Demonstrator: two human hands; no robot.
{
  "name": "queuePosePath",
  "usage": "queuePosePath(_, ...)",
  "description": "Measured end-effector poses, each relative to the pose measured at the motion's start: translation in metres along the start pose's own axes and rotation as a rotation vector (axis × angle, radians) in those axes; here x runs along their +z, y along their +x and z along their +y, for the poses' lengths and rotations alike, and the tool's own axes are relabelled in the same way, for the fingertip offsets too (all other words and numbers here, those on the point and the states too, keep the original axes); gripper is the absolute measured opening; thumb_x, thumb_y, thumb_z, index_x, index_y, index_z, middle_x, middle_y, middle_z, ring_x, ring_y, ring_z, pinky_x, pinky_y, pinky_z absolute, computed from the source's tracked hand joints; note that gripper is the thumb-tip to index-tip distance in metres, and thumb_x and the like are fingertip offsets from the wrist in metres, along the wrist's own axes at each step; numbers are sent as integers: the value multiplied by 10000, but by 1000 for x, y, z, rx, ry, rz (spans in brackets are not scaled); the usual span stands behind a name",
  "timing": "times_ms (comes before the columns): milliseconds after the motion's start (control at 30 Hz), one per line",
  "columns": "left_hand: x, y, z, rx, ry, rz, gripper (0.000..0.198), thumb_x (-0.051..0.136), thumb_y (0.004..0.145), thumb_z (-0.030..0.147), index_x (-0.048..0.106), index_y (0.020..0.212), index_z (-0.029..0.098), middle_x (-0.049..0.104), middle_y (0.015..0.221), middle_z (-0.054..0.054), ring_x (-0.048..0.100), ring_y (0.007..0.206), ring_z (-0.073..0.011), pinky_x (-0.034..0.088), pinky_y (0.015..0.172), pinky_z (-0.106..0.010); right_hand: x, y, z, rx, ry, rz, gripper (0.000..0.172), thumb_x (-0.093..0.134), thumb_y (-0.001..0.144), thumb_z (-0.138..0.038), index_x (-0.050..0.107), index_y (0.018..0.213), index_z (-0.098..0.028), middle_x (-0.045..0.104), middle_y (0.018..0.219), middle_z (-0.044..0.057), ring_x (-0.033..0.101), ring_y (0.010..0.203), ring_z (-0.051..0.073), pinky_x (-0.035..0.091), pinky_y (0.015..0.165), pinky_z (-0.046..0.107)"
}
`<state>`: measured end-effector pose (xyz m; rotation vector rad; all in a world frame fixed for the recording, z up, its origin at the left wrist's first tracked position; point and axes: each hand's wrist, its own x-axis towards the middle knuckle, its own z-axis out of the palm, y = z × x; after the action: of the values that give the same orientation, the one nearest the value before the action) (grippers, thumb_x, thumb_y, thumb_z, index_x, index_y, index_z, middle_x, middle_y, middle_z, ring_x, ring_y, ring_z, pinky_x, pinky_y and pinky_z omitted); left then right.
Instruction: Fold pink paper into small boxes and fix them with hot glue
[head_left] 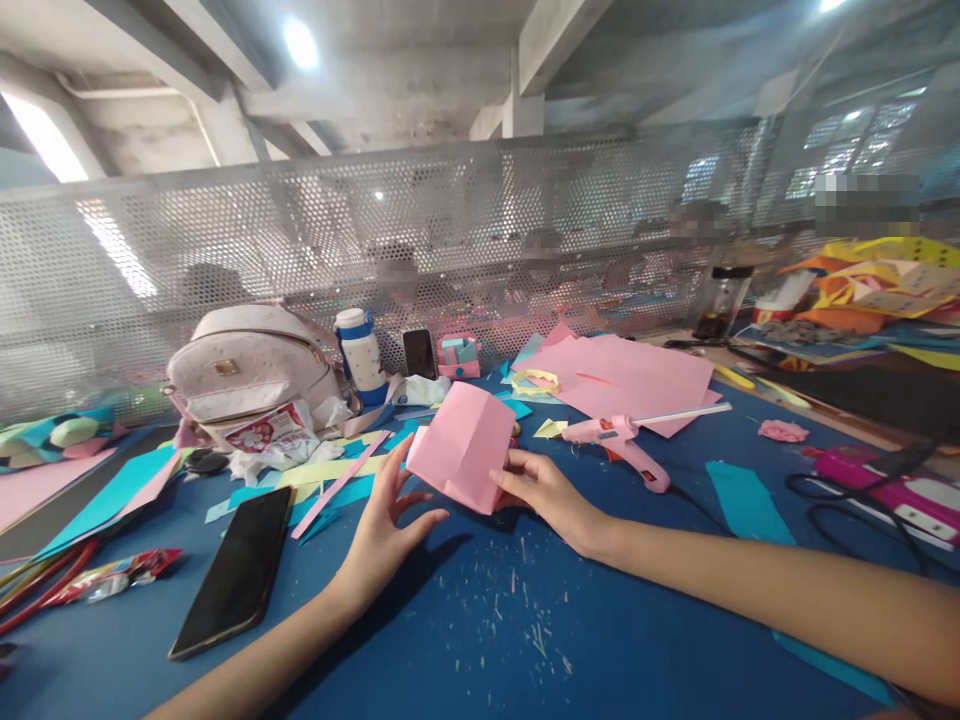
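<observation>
A folded pink paper, creased into a box-like shape, is held up over the blue table. My right hand pinches its lower right corner between thumb and fingers. At the paper's left side is my left hand, its fingers apart and the thumb stretched out; the fingertips are close to the paper's edge, and I cannot tell whether they touch it. A pink glue gun with a white glue stick lies just right of the paper. Behind it are large pink sheets and a pale yellow paper ring.
A black phone lies left of my left arm. Further back stand a white backpack, a bottle and another phone before a perforated metal screen. A pink power strip with black cable lies right. Paper scraps dot the table.
</observation>
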<state>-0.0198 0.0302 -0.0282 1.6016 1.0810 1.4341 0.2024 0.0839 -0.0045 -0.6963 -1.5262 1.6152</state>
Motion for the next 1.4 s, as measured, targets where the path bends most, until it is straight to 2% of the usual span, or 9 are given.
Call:
queuePosePath(133,2,-2,6,42,63,-49,759,710,820,299,300,1455,370,289,1557,-61,370,1380,-291,456,1043,-402,6,-10,1,84,67,-65,444,783,704,-433,662,1014,-139,701,968,83,657,911,232,513,869,405)
queuePosePath(233,7,-7,13,57,144,-106,778,706,823,334,275,1469,373,243,1580,-57,319,1412,-302,404,1098,-422,9,-21,2,182,52,-76,597,825,661,-425,616,1154,-159,686,1114,94,600,1111,258,461,983,413)
queuePosePath(333,10,-13,15,80,227,-150,820,691,830,379,210,1493,372,211,1593,-67,279,1432,-308,336,1143,-452,10,-28,1,231,65,-140,627,792,705,-459,586,1222,-170,650,1220,96,552,1201,250,406,1060,404)
queuePosePath(500,9,-13,16,168,350,-114,937,724,778,438,145,1511,363,218,1593,-80,184,1461,-318,199,1186,-511,13,-28,-3,203,123,-173,587,780,740,-421,576,1239,-189,636,1255,80,556,1203,232,411,1061,398)
queuePosePath(700,2,-7,22,300,379,-123,885,806,680,412,367,1445,348,384,1522,-95,283,1425,-341,294,1151,-509,10,-27,-7,211,104,-234,504,787,740,-381,615,1167,-176,678,1151,74,597,1135,227,438,1020,392)
queuePosePath(1000,0,-9,24,311,365,-163,902,763,720,449,288,1481,357,260,1579,-98,269,1432,-340,243,1163,-523,5,-17,-7,267,253,-362,639,756,769,-396,515,1312,-160,633,1210,119,615,1080,225,452,980,379)
queuePosePath(1167,3,-10,34,255,351,-219,580,740,750,458,583,1286,300,306,1557,-97,273,1427,-356,306,1134,-501,2,-15,-6,336,264,-344,633,762,756,-433,540,1282,-159,654,1149,117,643,984,206,491,903,343)
queuePosePath(1300,1,-6,36,251,362,-129,411,748,770,388,665,1158,280,422,1484,-102,380,1365,-348,363,1089,-499,3,-14,-13,315,257,-282,550,754,740,-491,636,1140,-131,682,1027,91,640,875,169,508,810,275)
queuePosePath(1400,-1,-3,35,282,378,-67,313,748,782,333,700,1086,277,516,1398,-93,462,1300,-323,411,1046,-471,6,-12,-18,200,195,-204,554,788,705,-453,630,1123,-126,668,1089,97,629,962,201,496,870,301)
